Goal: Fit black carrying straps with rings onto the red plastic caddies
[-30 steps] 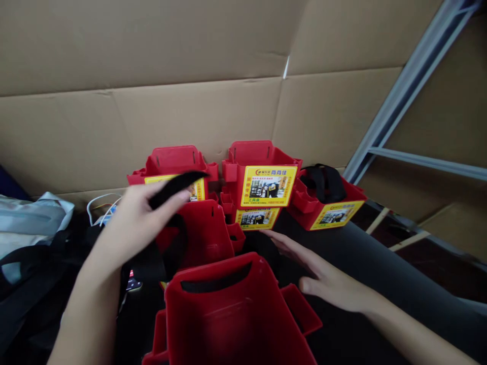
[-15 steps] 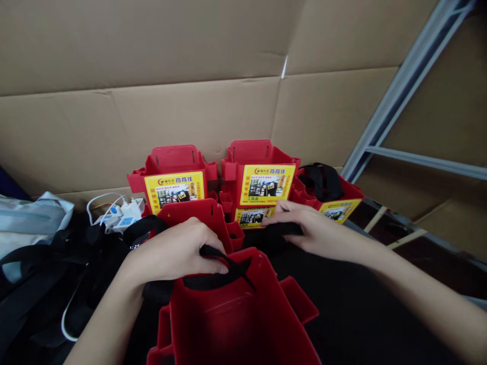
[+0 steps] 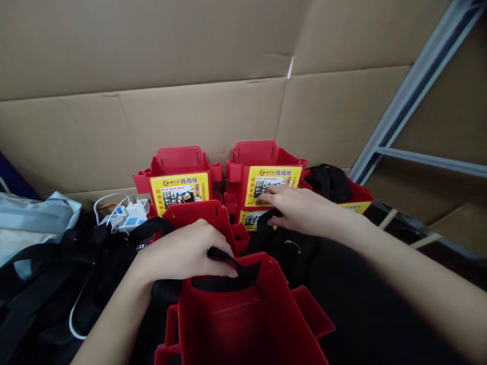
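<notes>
In the near middle is a red plastic tool box (image 3: 236,324), its open top facing me. A black strap (image 3: 228,281) runs along the inside of its far wall. My left hand (image 3: 194,251) pinches this strap between thumb and fingers, just above the rim. Farther off to the right, my right hand (image 3: 289,205) is closed on a piece of black webbing (image 3: 263,228), in front of the yellow label of another red box (image 3: 254,152). Below this hand a thin metal ring (image 3: 292,246) lies on black material.
More red boxes with yellow labels stand at the back, one at left (image 3: 177,154) and one at right holding black straps (image 3: 330,182). A white power strip (image 3: 133,215), a pale bag (image 3: 41,218) and tangled black straps (image 3: 41,274) lie left. Behind are cardboard (image 3: 190,116) and a metal frame (image 3: 391,116).
My right hand has moved slightly up and left with the black webbing, and the metal ring has come into view. My left hand still pinches the strap, which lies flatter against the box wall.
</notes>
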`<act>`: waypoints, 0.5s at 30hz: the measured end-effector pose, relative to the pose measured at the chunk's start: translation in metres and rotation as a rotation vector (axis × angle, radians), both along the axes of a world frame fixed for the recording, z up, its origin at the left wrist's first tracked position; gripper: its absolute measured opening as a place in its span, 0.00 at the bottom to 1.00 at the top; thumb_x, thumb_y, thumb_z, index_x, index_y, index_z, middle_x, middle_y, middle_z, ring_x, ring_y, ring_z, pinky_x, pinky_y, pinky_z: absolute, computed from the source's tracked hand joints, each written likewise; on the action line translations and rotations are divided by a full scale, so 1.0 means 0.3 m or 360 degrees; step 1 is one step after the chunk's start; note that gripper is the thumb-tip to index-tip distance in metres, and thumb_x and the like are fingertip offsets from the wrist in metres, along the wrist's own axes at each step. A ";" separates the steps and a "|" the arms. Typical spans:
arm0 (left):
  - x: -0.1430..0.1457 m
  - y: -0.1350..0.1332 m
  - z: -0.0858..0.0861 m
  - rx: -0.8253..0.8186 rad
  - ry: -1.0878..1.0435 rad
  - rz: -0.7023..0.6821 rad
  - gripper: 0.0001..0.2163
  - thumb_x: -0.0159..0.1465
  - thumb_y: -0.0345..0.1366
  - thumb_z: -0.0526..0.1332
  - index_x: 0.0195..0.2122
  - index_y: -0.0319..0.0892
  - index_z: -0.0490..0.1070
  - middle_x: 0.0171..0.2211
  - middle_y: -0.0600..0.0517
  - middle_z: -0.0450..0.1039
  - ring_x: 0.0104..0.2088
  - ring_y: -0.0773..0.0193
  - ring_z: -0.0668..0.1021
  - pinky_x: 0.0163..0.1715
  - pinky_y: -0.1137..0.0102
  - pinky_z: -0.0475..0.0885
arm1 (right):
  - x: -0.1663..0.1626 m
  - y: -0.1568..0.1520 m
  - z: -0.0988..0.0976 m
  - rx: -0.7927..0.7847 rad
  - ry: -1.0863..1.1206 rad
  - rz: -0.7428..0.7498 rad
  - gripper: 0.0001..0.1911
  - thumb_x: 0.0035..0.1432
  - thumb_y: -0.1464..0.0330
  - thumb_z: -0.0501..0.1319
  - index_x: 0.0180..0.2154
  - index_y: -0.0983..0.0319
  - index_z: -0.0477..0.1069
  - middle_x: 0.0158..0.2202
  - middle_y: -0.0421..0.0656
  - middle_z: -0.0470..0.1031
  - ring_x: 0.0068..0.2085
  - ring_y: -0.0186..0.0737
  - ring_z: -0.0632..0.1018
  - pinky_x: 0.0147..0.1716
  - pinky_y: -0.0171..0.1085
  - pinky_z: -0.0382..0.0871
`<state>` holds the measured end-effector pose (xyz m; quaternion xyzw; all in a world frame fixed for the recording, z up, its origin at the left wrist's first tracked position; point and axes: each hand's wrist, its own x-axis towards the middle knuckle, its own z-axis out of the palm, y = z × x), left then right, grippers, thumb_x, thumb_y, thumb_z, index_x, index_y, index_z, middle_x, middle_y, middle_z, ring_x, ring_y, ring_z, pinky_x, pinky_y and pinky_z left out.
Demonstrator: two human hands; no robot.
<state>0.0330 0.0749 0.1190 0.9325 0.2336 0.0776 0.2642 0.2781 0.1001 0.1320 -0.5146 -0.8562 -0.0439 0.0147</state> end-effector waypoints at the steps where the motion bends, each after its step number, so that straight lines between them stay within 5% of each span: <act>1: -0.001 0.001 -0.001 0.0023 0.0020 0.0010 0.10 0.59 0.38 0.58 0.36 0.38 0.75 0.29 0.51 0.75 0.27 0.68 0.74 0.28 0.75 0.63 | -0.004 -0.021 -0.016 0.0025 0.0082 0.0105 0.16 0.51 0.70 0.58 0.44 0.64 0.69 0.44 0.50 0.70 0.42 0.45 0.73 0.39 0.41 0.67; 5: -0.003 0.002 -0.007 0.0136 0.0143 0.0029 0.14 0.55 0.44 0.60 0.38 0.40 0.74 0.26 0.53 0.72 0.25 0.68 0.70 0.24 0.75 0.59 | -0.001 -0.111 -0.074 -0.0386 0.0424 0.0588 0.17 0.57 0.72 0.52 0.47 0.58 0.67 0.49 0.44 0.67 0.50 0.38 0.69 0.50 0.38 0.63; 9: 0.000 -0.003 -0.009 0.0164 0.0193 0.0024 0.08 0.55 0.38 0.60 0.34 0.41 0.73 0.23 0.56 0.69 0.22 0.70 0.66 0.22 0.75 0.57 | -0.003 -0.135 -0.141 -0.0275 0.0614 0.0723 0.16 0.60 0.71 0.50 0.48 0.58 0.68 0.53 0.46 0.63 0.56 0.40 0.61 0.55 0.42 0.56; 15: 0.001 -0.009 -0.007 0.0082 0.0226 0.0056 0.07 0.57 0.33 0.57 0.34 0.40 0.73 0.21 0.56 0.67 0.20 0.71 0.64 0.20 0.76 0.56 | 0.007 -0.078 -0.197 -0.0494 0.0793 0.0808 0.13 0.59 0.65 0.52 0.35 0.64 0.74 0.35 0.47 0.72 0.41 0.37 0.70 0.44 0.38 0.65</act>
